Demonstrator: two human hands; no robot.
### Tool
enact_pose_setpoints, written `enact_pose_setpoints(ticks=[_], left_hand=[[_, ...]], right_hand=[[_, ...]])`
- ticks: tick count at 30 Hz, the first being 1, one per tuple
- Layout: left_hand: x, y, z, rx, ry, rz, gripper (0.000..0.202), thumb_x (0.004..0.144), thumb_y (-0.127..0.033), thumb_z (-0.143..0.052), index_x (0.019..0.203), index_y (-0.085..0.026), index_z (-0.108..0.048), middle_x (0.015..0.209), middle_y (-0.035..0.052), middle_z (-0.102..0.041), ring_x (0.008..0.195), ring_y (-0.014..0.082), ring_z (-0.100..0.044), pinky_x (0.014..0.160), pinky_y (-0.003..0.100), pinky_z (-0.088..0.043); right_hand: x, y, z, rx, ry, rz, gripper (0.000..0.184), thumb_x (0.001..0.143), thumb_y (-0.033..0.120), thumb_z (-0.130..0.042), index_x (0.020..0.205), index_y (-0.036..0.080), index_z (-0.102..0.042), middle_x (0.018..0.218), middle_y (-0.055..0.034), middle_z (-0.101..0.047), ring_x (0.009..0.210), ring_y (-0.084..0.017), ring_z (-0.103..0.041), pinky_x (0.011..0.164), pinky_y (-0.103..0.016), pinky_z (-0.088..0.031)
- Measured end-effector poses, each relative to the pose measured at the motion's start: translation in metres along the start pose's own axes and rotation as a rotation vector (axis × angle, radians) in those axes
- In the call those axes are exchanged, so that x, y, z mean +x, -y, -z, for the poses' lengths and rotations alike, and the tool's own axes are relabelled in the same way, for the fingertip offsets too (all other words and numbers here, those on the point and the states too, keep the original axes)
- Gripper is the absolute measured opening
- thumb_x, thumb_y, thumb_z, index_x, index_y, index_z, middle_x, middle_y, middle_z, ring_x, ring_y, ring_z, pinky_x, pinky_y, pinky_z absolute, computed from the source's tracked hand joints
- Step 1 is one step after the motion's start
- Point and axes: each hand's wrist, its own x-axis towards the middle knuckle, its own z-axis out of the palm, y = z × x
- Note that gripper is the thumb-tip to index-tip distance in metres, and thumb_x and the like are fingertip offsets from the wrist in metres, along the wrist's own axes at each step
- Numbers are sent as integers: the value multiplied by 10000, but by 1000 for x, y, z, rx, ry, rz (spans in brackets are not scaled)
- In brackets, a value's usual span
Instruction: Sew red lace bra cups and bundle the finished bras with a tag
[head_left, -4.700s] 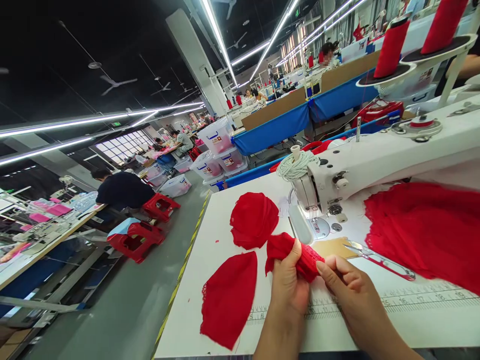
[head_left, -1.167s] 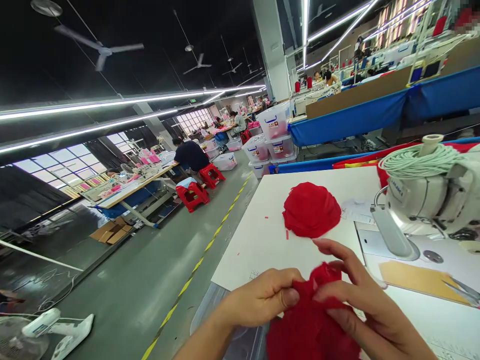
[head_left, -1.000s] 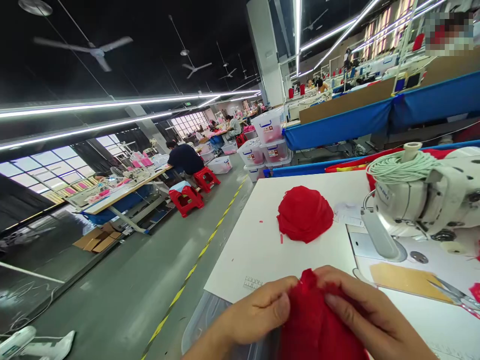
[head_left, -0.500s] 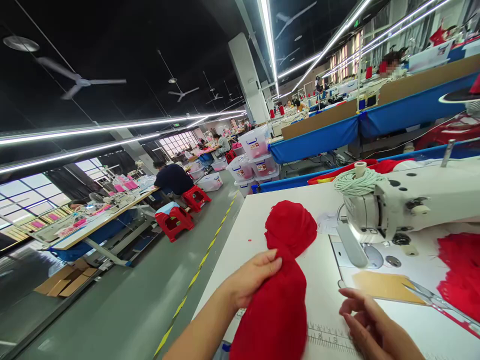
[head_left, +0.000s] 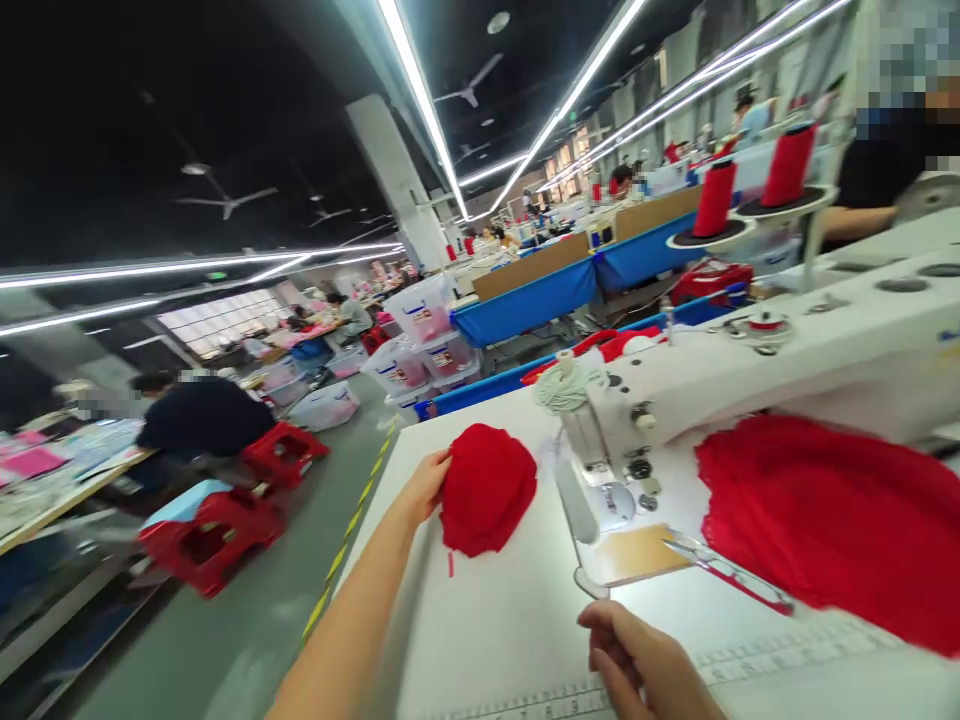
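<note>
My left hand (head_left: 424, 487) reaches out across the white table (head_left: 480, 630) and touches the left edge of a rounded stack of red fabric pieces (head_left: 487, 488); its fingers are hidden behind the stack. My right hand (head_left: 637, 665) rests low near the table's front edge, fingers loosely curled, with nothing visible in it. A white sewing machine (head_left: 750, 370) stands to the right of the stack. Beyond it lies a large heap of red lace fabric (head_left: 832, 520).
Scissors (head_left: 724, 572) lie by a tan card (head_left: 634, 553) under the machine's needle. Red thread cones (head_left: 787, 165) stand on the machine's rack. A ruler strip (head_left: 540, 700) runs along the front edge. Left of the table is an aisle with red stools (head_left: 225, 515), storage bins (head_left: 416, 345) and seated workers.
My left hand carried the red piece away from me and laid it on the stack at the far left. My right hand let go and dropped to the table's front.
</note>
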Motion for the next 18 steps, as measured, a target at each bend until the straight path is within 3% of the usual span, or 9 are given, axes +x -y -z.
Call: enact_pose_setpoints(ticks=[3, 6, 9, 11, 13, 16, 18], left_hand=[[11, 0, -4, 206, -170, -71, 481, 843, -350, -541, 1262, -114, -560, 1164, 193, -632, 1141, 346, -575, 872, 470, -497], [13, -6, -15, 350, -297, -231, 522, 905, -394, -389, 1387, -202, -452, 1435, 173, -418, 1371, 343, -342, 1082, 545, -303], [6, 1, -34, 699, -194, -416, 547, 888, -511, -377, 1374, -279, -476, 1501, 126, -345, 1376, 346, -330, 1112, 600, -217], [0, 14, -46, 1017, -99, -473, 588, 866, -557, -386, 1366, -266, -492, 1510, 142, -334, 1365, 379, -333, 1072, 644, -254], [-4, 29, -50, 1197, -61, -471, 601, 875, -547, -359, 1377, -240, -485, 1508, 156, -339, 1373, 385, -318, 1056, 623, -300], [-6, 50, -38, 1259, -56, -484, 617, 893, -531, -307, 1409, -222, -447, 1508, 150, -346, 1384, 361, -312, 1072, 556, -328], [-6, 60, -21, 1280, -48, -508, 642, 886, -550, -293, 1411, -214, -444, 1506, 150, -351, 1384, 354, -318, 1074, 557, -331]], right_hand=[[8, -2, 2, -67, 69, 43, 221, 790, 241, -440, 953, 187, -578, 677, -11, -631, 512, -137, -523, 444, -229, -366], [12, -3, 4, -100, 38, 77, 225, 723, 189, -456, 889, 184, -608, 633, 1, -625, 436, -113, -453, 398, -218, -316], [14, 1, 6, -120, 11, 141, 229, 688, 155, -466, 847, 180, -630, 617, -1, -627, 431, -114, -461, 421, -221, -347], [13, 6, 8, -124, -9, 191, 220, 701, 149, -466, 846, 175, -628, 624, -11, -635, 449, -121, -492, 441, -224, -377], [10, 13, 11, -118, -40, 234, 208, 748, 147, -445, 870, 171, -612, 662, -28, -654, 483, -127, -536, 453, -219, -408], [0, 25, 26, -102, -85, 305, 168, 810, 141, -434, 889, 188, -575, 713, -29, -645, 530, -121, -568, 474, -203, -442], [-8, 32, 49, -161, -149, 393, 148, 835, 116, -455, 899, 205, -554, 729, -15, -615, 581, -119, -577, 507, -198, -459]])
